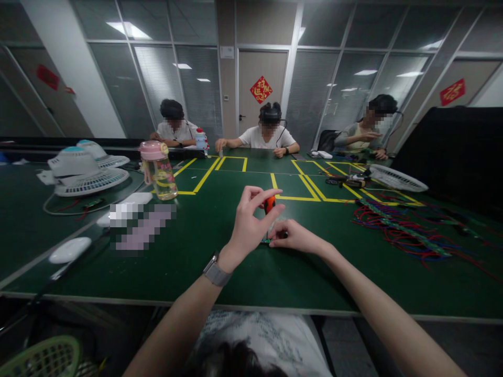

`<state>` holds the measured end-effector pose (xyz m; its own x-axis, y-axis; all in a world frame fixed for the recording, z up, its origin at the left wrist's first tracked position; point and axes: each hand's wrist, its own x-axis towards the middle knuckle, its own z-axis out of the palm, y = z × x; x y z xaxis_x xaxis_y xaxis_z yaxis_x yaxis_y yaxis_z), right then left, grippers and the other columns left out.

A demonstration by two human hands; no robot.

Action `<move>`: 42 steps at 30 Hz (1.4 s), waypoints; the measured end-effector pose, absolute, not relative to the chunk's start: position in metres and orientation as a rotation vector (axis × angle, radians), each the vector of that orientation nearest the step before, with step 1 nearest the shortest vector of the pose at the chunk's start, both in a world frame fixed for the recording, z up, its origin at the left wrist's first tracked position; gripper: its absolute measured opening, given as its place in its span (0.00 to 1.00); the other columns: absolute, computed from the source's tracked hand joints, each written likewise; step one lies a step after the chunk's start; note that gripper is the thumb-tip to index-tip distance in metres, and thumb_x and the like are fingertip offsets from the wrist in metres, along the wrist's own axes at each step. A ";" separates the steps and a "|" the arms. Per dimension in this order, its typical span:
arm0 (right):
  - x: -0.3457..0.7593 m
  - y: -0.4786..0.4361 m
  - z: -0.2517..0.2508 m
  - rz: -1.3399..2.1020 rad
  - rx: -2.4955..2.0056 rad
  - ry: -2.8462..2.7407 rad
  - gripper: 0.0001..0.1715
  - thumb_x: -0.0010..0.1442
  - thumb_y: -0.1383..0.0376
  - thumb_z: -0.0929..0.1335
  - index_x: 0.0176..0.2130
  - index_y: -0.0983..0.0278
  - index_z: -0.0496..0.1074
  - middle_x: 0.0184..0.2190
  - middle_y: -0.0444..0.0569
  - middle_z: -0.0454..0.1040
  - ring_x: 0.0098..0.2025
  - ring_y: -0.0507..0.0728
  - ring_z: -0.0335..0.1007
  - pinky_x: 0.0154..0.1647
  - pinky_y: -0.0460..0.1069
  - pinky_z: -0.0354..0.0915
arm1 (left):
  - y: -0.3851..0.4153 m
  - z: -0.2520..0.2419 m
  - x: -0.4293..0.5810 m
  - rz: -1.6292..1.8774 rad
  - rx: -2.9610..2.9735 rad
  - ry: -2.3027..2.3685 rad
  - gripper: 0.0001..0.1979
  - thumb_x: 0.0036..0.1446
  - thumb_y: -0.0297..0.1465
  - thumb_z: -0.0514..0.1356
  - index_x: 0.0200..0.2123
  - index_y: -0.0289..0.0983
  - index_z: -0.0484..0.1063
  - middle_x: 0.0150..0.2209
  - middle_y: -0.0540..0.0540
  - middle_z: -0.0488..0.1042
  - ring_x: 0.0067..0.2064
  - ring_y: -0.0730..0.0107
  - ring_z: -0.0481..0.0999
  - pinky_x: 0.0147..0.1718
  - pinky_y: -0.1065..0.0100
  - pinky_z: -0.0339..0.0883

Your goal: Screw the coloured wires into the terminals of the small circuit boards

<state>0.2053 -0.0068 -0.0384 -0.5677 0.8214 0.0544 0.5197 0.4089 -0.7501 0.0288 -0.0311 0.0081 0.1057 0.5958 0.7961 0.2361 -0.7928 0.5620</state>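
Observation:
My left hand (pixel 253 212), with a watch on its wrist, is raised above the table with thumb and forefinger around the orange and black handle of a screwdriver (pixel 270 204). The tool stands upright, its lower end close to a small green circuit board (pixel 265 241) on the table. My right hand (pixel 288 234) rests low beside it, fingers pinched at the board's edge. Most of the board is hidden by my hands.
Bundled circuit boards with red and blue wires (pixel 404 228) lie at right. A pink-lidded bottle (pixel 159 170), white fans (pixel 84 170) and a white mouse-shaped object (pixel 69 250) are at left. Yellow tape (pixel 296 198) marks the green table. Three people sit across.

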 end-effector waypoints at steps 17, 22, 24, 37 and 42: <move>0.206 -0.005 -0.041 0.978 -1.133 -2.247 0.13 0.50 0.59 0.73 0.32 0.68 0.76 0.26 0.46 0.73 0.29 0.53 0.67 0.31 0.47 0.63 | -0.029 0.005 0.029 1.595 2.041 0.709 0.19 0.67 0.32 0.49 0.59 0.44 0.66 0.53 0.43 0.68 0.51 0.67 0.71 0.51 0.63 0.67; 0.206 -0.005 -0.041 0.960 -1.136 -2.248 0.12 0.50 0.61 0.73 0.32 0.68 0.77 0.26 0.45 0.73 0.28 0.52 0.67 0.31 0.47 0.62 | -0.027 0.003 0.030 1.627 1.971 0.708 0.18 0.64 0.31 0.55 0.56 0.42 0.68 0.46 0.44 0.73 0.43 0.69 0.75 0.40 0.69 0.72; 0.206 -0.005 -0.041 0.943 -1.132 -2.259 0.12 0.50 0.61 0.73 0.32 0.68 0.77 0.26 0.45 0.73 0.29 0.52 0.67 0.32 0.47 0.62 | -0.027 0.004 0.029 1.708 2.027 0.795 0.15 0.59 0.31 0.61 0.51 0.42 0.73 0.43 0.46 0.71 0.42 0.70 0.73 0.40 0.69 0.71; 0.207 -0.003 -0.043 0.972 -1.122 -2.252 0.13 0.50 0.60 0.74 0.32 0.68 0.77 0.27 0.46 0.73 0.29 0.53 0.68 0.32 0.47 0.63 | -0.028 0.005 0.028 1.752 2.024 0.845 0.13 0.58 0.31 0.62 0.47 0.43 0.76 0.41 0.46 0.70 0.42 0.71 0.72 0.40 0.70 0.70; 0.207 -0.004 -0.042 0.967 -1.127 -2.269 0.14 0.51 0.58 0.74 0.33 0.67 0.78 0.28 0.47 0.74 0.30 0.53 0.68 0.33 0.48 0.64 | -0.027 0.005 0.028 1.669 1.953 0.816 0.18 0.66 0.31 0.50 0.58 0.43 0.67 0.51 0.43 0.70 0.50 0.68 0.73 0.47 0.66 0.69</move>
